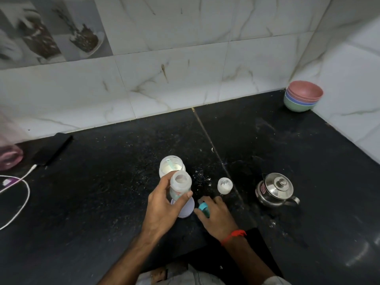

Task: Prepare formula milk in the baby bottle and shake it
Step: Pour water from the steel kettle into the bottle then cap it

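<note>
Bottle [180, 187] stands upright and uncapped, gripped in my left hand [164, 206]; just right, my right hand [216, 212] closes on the teal collar [203, 207] lying on the tabletop [102, 202].

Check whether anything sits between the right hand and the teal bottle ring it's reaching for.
Nothing visible does. The right hand already rests on the teal ring on the counter; the left hand holds the open bottle beside it.

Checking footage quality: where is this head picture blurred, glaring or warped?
Head view: the pink container at the left edge is smeared; glare streaks the black counter lower right; wall tile lines bow from the wide lens; the baby bottle stays fairly sharp.
</note>
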Available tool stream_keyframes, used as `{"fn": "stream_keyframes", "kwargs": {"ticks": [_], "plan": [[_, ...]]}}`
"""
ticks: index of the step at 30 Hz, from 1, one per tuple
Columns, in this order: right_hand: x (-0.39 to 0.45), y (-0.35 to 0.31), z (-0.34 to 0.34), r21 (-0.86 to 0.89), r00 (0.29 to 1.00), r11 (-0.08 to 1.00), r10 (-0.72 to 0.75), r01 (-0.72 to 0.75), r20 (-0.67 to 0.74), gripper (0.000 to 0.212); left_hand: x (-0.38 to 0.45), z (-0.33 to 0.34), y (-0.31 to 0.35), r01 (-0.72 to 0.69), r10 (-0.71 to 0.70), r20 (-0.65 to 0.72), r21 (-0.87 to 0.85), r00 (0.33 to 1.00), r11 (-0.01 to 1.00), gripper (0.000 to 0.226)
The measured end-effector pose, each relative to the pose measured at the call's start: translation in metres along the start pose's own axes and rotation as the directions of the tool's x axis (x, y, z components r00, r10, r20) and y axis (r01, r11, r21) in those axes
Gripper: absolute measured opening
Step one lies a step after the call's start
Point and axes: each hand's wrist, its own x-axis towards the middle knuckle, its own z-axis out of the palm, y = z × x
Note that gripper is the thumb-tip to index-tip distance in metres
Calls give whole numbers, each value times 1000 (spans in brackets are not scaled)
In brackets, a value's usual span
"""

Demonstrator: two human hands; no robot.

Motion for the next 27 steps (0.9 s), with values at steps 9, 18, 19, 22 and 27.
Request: {"fn": "stream_keyframes", "kwargs": {"ticks": [9,18,19,22,27], "plan": [[-32,-11,-54,924,969,371,183,90,-168,50,3,13,-3,-48,49,151,-12,987,999,54],[-56,-40,-108,930,923,170,156,326,-353,67,11,40,15,-158,145,308,17,940,987,59],[-58,-40,-111,929,914,134,175,346,-366,65,11,42,18,-164,150,318,17,936,986,58],[-59,-42,-115,928,918,177,170,329,-358,50,10,52,23,-185,170,353,8,920,983,59],[-57,-39,-110,887,906,354,190,297,-379,42,7,66,30,-171,184,385,-69,904,983,61]]}}
